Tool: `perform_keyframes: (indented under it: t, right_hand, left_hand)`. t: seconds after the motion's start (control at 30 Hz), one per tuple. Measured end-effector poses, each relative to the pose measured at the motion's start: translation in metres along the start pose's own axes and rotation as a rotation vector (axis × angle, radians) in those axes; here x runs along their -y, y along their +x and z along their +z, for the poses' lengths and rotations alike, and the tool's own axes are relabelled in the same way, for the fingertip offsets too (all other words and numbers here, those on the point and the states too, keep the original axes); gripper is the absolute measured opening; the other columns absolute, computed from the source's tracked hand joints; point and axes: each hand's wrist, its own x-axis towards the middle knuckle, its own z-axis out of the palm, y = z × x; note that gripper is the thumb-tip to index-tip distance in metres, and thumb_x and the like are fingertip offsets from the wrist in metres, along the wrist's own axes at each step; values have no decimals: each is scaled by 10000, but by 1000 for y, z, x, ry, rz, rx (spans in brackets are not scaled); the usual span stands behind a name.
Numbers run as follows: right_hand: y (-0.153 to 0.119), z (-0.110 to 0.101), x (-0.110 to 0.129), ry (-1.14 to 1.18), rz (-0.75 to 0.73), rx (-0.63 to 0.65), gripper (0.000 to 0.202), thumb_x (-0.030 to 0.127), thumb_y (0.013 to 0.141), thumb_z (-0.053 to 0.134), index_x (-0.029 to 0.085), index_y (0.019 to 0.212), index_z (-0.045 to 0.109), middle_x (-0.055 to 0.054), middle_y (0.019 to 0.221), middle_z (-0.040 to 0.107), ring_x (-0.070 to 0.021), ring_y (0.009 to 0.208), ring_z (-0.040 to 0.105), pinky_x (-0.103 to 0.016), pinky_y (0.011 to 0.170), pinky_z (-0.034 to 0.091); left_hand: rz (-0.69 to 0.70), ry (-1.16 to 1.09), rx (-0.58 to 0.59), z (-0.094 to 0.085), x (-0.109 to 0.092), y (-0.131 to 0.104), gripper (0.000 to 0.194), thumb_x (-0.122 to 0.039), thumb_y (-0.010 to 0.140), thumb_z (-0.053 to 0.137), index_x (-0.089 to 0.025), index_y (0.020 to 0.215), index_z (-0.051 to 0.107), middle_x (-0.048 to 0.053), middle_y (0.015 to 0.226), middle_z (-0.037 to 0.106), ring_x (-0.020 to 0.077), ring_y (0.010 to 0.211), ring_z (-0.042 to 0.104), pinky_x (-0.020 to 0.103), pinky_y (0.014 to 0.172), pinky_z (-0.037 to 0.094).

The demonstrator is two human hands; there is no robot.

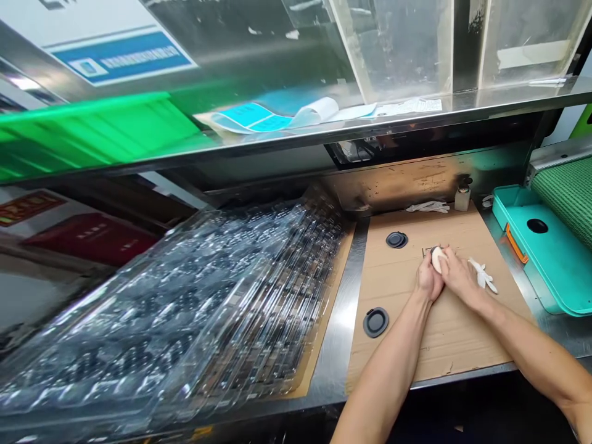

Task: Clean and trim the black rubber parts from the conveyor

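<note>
My left hand [428, 282] and my right hand [457, 273] meet above the cardboard sheet [456, 333], both closed around a small white rounded item [438, 259]. A dark edge shows at its top; fingers hide the rest, and I cannot tell whether it is a cloth or a solid part. To the left lie dark grey round lid-like pieces, some at the back [396, 240] and one in front [375, 322]. A crumpled white glove-like piece [483, 275] rests just right of my right hand.
Clear plastic trays [222, 296] are stacked at left. A teal bin [555, 265] holding a black disc stands at right, beside a green conveyor belt [568, 191]. A small bottle [462, 195] and white gloves [428, 206] sit at the back. Overhead, a metal shelf carries a green bin [97, 132].
</note>
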Motion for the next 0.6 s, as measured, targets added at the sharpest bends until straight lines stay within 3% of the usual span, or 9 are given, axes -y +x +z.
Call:
perform_keyframes:
  t: [0.1,0.23,0.4,0.5,0.6]
  right_hand:
    - [0,-1,-6,-31,27,-34,409,432,1084,301,240,1349,548,-121,996,764,-262,845,714,-316,732,410]
    - [0,-2,-10,-21,-87,-31,390,426,1073,355,264,1370,550,-92,989,775,-248,826,714,-305,732,409]
    - [17,-10,-32,58,15,-125,427,460,1069,341,257,1359,579,-113,1050,766,-271,899,707,-321,752,434]
    - [29,-18,-52,134,-8,-185,506,482,1066,307,221,1452,502,-140,1207,731,-292,1047,685,-349,845,465]
    - [33,-31,-68,70,-81,-210,668,553,1026,377,148,1558,368,-199,1462,575,-340,1287,570,-402,980,453]
  left_hand:
    - [14,-10,-8,-2,-1,0,348,-355,1070,392,-177,1094,690,117,1289,706,236,1314,611,414,1153,461]
    - [-7,-28,-3,-4,-4,3,380,-359,1072,386,-149,1036,701,137,1241,721,233,1293,622,384,1140,474]
    - [-8,-64,-104,-6,-18,8,404,-396,1067,367,-152,1011,685,153,1287,701,289,1261,647,448,1047,543]
    - [-32,-90,-109,-7,-25,10,454,-470,1057,347,-162,1082,681,167,1336,679,326,1250,655,444,954,582]
    - [-20,-114,-90,-8,-28,12,482,-491,1053,330,-159,1142,667,180,1376,654,335,1249,655,418,892,595]
